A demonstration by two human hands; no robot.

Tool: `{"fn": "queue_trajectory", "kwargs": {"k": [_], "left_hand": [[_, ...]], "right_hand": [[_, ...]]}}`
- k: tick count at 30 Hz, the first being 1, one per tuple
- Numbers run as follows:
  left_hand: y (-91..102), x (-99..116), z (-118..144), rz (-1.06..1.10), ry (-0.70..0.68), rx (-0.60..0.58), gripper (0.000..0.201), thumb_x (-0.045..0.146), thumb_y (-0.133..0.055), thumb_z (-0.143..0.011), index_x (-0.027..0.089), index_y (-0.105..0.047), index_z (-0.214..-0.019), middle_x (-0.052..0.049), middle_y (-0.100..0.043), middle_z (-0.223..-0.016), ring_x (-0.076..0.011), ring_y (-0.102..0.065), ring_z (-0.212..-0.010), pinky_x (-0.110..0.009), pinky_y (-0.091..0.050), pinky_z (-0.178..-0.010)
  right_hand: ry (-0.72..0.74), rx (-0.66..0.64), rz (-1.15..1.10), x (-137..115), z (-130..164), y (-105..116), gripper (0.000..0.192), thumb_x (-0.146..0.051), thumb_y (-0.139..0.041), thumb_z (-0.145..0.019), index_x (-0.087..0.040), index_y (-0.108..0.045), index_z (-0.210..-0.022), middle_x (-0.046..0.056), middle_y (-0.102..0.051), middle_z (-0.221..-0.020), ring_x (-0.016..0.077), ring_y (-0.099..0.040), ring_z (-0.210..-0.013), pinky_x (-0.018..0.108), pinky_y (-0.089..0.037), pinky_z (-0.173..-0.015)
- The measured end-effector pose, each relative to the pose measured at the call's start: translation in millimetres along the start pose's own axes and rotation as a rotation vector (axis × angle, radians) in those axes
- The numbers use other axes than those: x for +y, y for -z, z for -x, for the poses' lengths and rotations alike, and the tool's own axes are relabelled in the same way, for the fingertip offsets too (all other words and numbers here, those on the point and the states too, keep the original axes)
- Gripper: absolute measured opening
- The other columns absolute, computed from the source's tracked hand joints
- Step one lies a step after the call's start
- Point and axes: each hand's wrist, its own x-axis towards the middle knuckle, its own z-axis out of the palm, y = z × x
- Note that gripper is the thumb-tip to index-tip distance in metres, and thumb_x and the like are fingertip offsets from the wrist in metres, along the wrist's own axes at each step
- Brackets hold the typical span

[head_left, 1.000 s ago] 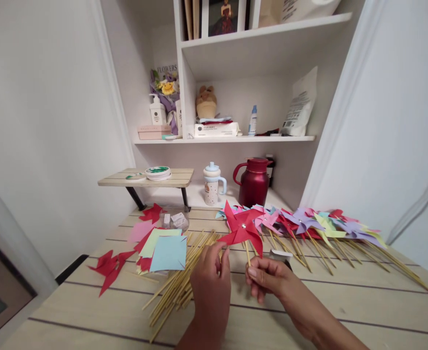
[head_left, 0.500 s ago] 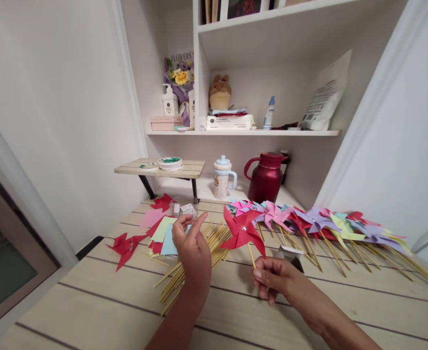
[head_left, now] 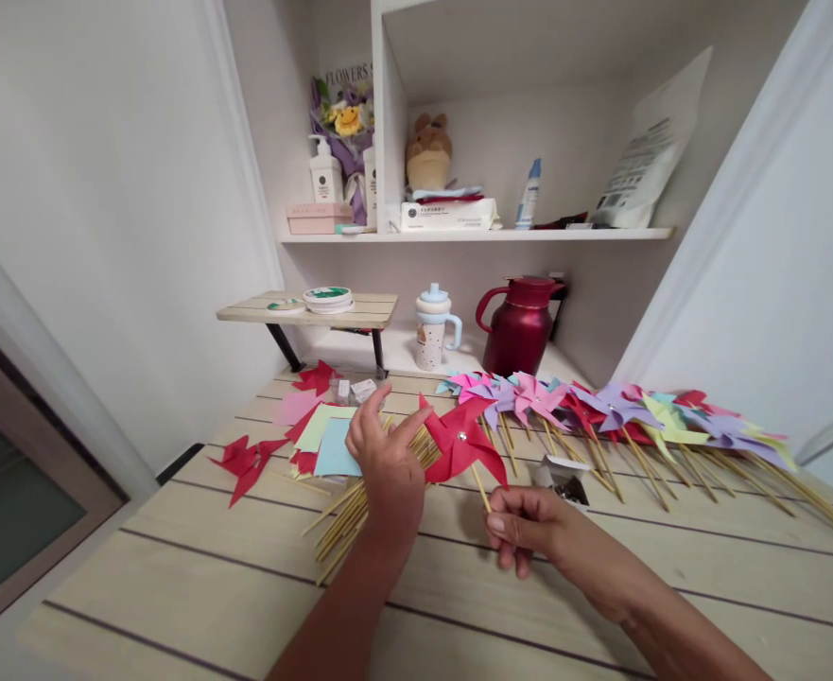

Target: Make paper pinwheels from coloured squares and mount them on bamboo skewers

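Note:
My right hand (head_left: 526, 532) pinches the wooden stick of a red paper pinwheel (head_left: 460, 442) and holds it upright over the table. My left hand (head_left: 386, 459) is raised beside the pinwheel with fingers spread; one fingertip reaches its left blade. Under that hand lies a pile of bare wooden sticks (head_left: 359, 501). A stack of coloured paper squares (head_left: 325, 443) sits just left of the hand.
A row of finished pinwheels (head_left: 621, 421) lies along the right of the wooden table (head_left: 196, 577). A small open box of pins (head_left: 564, 479) sits near my right hand. Red folded papers (head_left: 244, 461), a red jug (head_left: 520, 324), a cup (head_left: 434, 326) and a small bench (head_left: 309, 310) stand behind.
My left hand swung out to the left, away from the pinwheel, and has come back to its blade. The camera tilted, and my right hand kept its hold on the stick.

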Motion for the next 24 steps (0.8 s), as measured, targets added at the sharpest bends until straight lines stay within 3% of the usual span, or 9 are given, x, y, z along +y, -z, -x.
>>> {"fn": "queue_trajectory", "kwargs": {"k": [13,20,22,24], "left_hand": [[-4.0,-0.6,1.6,-0.036,0.0,0.056,0.054,-0.009,-0.043,-0.076,0.027,-0.079,-0.092,-0.011,-0.057,-0.128,-0.0308,-0.053,-0.119,-0.05,-0.04,-0.097],[-6.7,2.9,4.7,0.088,0.01,0.145,0.039,0.016,-0.048,-0.095,0.018,-0.06,-0.131,-0.017,-0.058,-0.127,-0.028,-0.054,-0.12,-0.047,-0.039,-0.102],[-6.4,8.4,9.3,0.203,0.041,0.116,0.038,0.025,-0.051,-0.095,0.017,-0.059,-0.131,-0.016,-0.062,-0.121,-0.0266,-0.057,-0.115,-0.044,-0.042,-0.099],[-6.5,16.2,15.0,0.36,0.143,-0.003,0.032,0.031,-0.053,-0.095,0.018,-0.065,-0.122,-0.011,-0.068,-0.106,-0.0232,-0.063,-0.099,-0.037,-0.048,-0.089]], "right_hand": [[0.025,0.038,-0.007,3.7,-2.9,1.8,0.047,-0.061,-0.074,-0.073,-0.018,-0.057,-0.07,0.001,-0.062,-0.066,0.0119,-0.058,-0.059,0.025,-0.044,-0.056],[0.082,0.186,-0.095,2.8,-7.3,-1.1,0.046,-0.061,-0.075,-0.071,-0.019,-0.057,-0.068,-0.002,-0.059,-0.062,0.0123,-0.058,-0.056,0.026,-0.044,-0.053],[0.116,0.229,-0.126,2.2,-7.9,-1.6,0.045,-0.061,-0.074,-0.073,-0.019,-0.056,-0.069,-0.002,-0.059,-0.061,0.0122,-0.057,-0.054,0.026,-0.044,-0.053],[0.158,0.257,-0.159,1.1,-7.6,-2.1,0.044,-0.06,-0.073,-0.075,-0.019,-0.056,-0.07,-0.002,-0.06,-0.061,0.012,-0.057,-0.053,0.026,-0.044,-0.053]]}}
